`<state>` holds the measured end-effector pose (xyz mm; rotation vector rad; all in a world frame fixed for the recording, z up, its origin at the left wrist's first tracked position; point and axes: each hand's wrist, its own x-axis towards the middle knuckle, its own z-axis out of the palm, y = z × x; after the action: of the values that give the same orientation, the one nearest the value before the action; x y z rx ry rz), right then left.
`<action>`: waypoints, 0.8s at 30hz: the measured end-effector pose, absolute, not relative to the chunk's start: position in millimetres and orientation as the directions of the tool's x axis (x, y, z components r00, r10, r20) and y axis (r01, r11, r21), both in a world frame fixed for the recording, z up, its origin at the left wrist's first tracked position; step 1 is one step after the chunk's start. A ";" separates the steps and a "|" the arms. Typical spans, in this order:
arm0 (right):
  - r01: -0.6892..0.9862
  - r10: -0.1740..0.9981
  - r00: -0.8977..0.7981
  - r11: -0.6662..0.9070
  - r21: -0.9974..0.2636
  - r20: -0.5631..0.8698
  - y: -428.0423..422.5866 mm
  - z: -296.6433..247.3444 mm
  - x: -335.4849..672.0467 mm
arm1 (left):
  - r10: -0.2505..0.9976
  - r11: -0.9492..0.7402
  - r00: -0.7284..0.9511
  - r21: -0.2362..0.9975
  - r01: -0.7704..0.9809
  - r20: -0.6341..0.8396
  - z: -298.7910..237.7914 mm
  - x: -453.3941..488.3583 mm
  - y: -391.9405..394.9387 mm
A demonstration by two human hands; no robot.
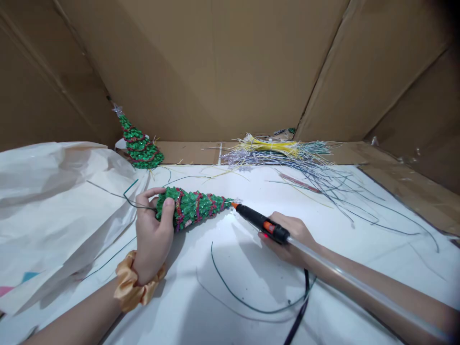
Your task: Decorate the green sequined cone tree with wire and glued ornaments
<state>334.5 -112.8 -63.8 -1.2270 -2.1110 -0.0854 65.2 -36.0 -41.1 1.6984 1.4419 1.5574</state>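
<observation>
My left hand point(155, 230) is closed round the wide base of a small green Christmas tree point(196, 207) with red garland, which lies on its side with its tip to the right. A clear star point(237, 200) shows at that tip. In my right hand point(293, 237) is a black hot glue gun point(258, 220) with an orange nozzle, and the nozzle is at the tree's tip beside the star. A long clear glue stick point(345, 273) runs out of its back end. Dark wires point(124, 195) come out of the tree's base.
A second decorated tree point(140, 141) stands at the back left beside crumpled white paper point(53, 206). Bundles of yellow wires point(275, 146) and loose dark wires point(319, 177) lie at the back right. Cardboard walls point(230, 67) enclose the white table point(201, 297). A black cord point(300, 316) hangs by my right forearm.
</observation>
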 end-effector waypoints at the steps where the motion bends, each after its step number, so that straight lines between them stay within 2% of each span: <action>1: 0.804 0.738 -0.341 0.550 -0.225 0.583 -112.6 -64.0 333.8 | 0.867 -0.376 -0.164 0.835 0.403 0.470 -40.2 65.7 -36.5; 6: 0.881 0.743 -0.390 0.474 -0.016 0.544 -113.2 -61.3 327.7 | 0.873 -0.371 -0.153 0.833 0.410 0.464 -38.1 67.6 -38.0; 12: 0.885 0.737 -0.412 0.463 0.044 0.536 -110.8 -58.0 323.3 | 0.857 -0.394 -0.145 0.810 0.435 0.495 -36.4 70.0 -39.9; 18: 0.893 0.764 -0.397 0.450 0.020 0.509 -110.2 -61.7 327.7 | 0.876 -0.375 -0.137 0.831 0.411 0.463 -34.8 71.3 -41.4; 24: 0.881 0.829 -0.294 0.427 -0.201 0.476 -109.4 -65.8 331.4 | 0.878 -0.365 -0.145 0.833 0.415 0.457 -37.6 69.2 -40.4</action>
<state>331.4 -109.4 -65.8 -1.4405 -2.1706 -0.1346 69.2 -40.4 -37.6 1.7189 1.4520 1.5212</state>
